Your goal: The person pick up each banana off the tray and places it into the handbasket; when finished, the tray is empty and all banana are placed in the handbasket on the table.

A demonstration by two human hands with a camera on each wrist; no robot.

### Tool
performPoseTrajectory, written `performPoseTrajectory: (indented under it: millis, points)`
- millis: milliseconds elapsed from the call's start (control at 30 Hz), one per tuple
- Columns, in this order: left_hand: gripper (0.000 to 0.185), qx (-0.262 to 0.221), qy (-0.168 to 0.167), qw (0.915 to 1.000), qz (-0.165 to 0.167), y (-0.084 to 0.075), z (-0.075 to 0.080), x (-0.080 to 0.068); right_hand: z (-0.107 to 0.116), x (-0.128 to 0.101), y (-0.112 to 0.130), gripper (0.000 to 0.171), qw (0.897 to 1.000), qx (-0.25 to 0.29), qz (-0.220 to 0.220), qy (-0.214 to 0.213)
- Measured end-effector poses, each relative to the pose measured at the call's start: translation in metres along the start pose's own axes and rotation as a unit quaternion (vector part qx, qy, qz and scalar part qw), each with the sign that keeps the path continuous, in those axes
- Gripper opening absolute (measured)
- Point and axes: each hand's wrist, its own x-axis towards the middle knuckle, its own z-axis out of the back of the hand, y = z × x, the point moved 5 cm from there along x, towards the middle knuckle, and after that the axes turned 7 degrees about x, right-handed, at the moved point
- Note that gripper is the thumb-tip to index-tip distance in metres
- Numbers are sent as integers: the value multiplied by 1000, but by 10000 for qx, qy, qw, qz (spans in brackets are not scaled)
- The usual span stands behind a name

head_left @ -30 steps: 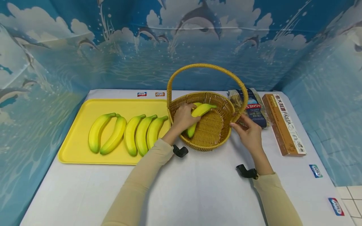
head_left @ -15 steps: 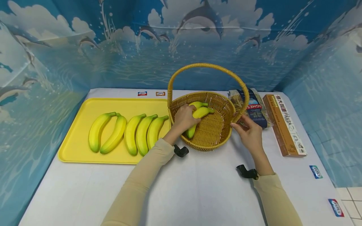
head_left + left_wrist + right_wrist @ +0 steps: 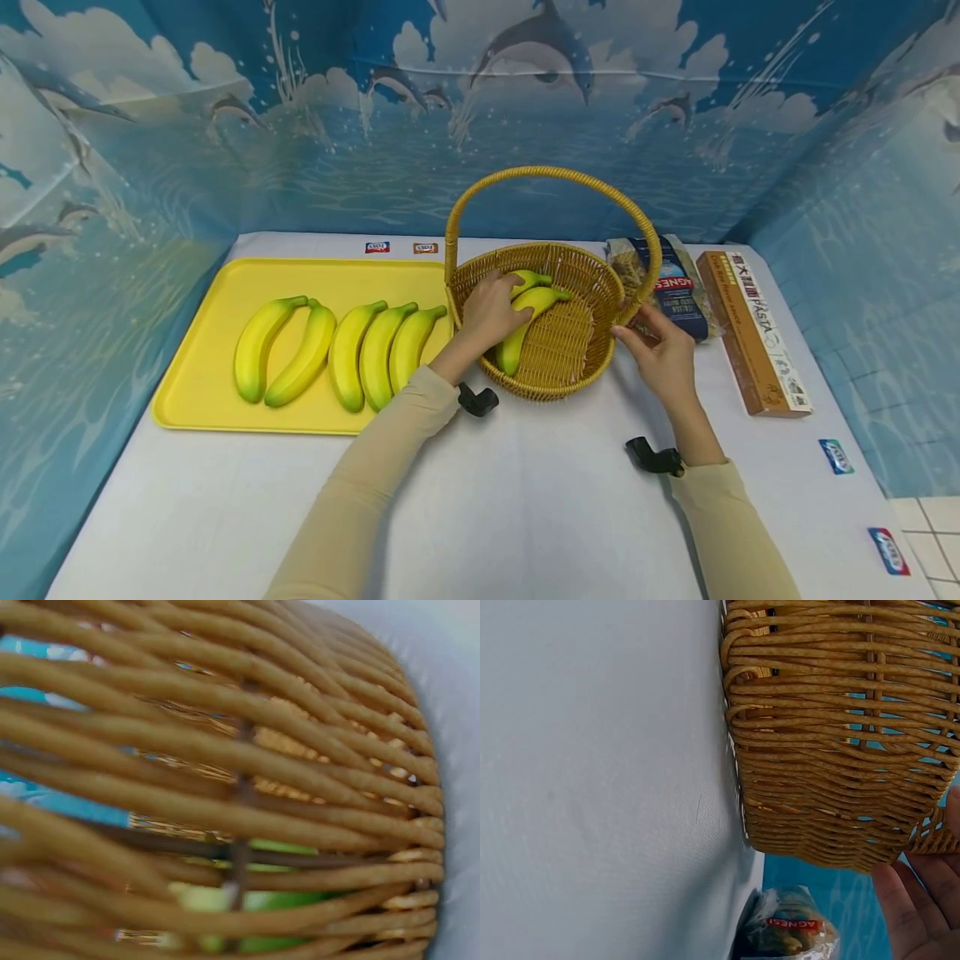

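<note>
In the head view, my left hand (image 3: 491, 315) reaches over the left rim of a wicker basket (image 3: 573, 333). Its thumb and fingers straddle a yellow-green banana (image 3: 536, 302) lying low inside; part of the grip is hidden. Behind it lies another banana (image 3: 531, 278), partly covered by the hand. My right hand (image 3: 660, 346) pinches the basket's right rim at the foot of the arched handle (image 3: 551, 172). The right wrist view shows those fingers (image 3: 900, 907) against the woven side. Through the weave in the left wrist view, a green-yellow banana (image 3: 277, 919) is visible.
A yellow tray (image 3: 195, 367) with several bananas (image 3: 300, 358) lies left of the basket. On the right are a bag of pasta (image 3: 678, 287) and an upright-printed pasta box (image 3: 750, 333). Small wrappers (image 3: 836, 457) lie near the table's edges. A dolphin-print curtain (image 3: 337, 167) stands behind.
Inside the basket, the banana in my left hand has come down and its lower end now rests nearer the basket's front. My right hand stays on the rim.
</note>
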Motion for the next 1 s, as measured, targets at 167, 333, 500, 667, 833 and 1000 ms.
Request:
performPoseTrajectory:
  millis: [167,333,500,667,833,1000]
  points:
    - [46,-1006,-169,9934,-528,-3,23,-23,-1,0,-1,44,10000,20,-26,-1]
    - [45,-1842,-478,9785,-792,7,55,-65,0,0,-1,45,10000,-48,-54,-20]
    - [42,-2256,-1555,9595,-657,51,92,-103,0,0,0,45,9999,-136,-72,-21]
    - [43,-2158,-2575,9414,312,126,128,-132,0,0,0,45,9998,-178,-46,-18]
    - [44,-1884,-3313,9125,1488,195,157,-160,1,-1,0,46,9998,-175,-50,-18]
    - [47,-1788,-3419,8939,2280,237,170,-178,1,-1,0,46,9998,-172,-92,-25]
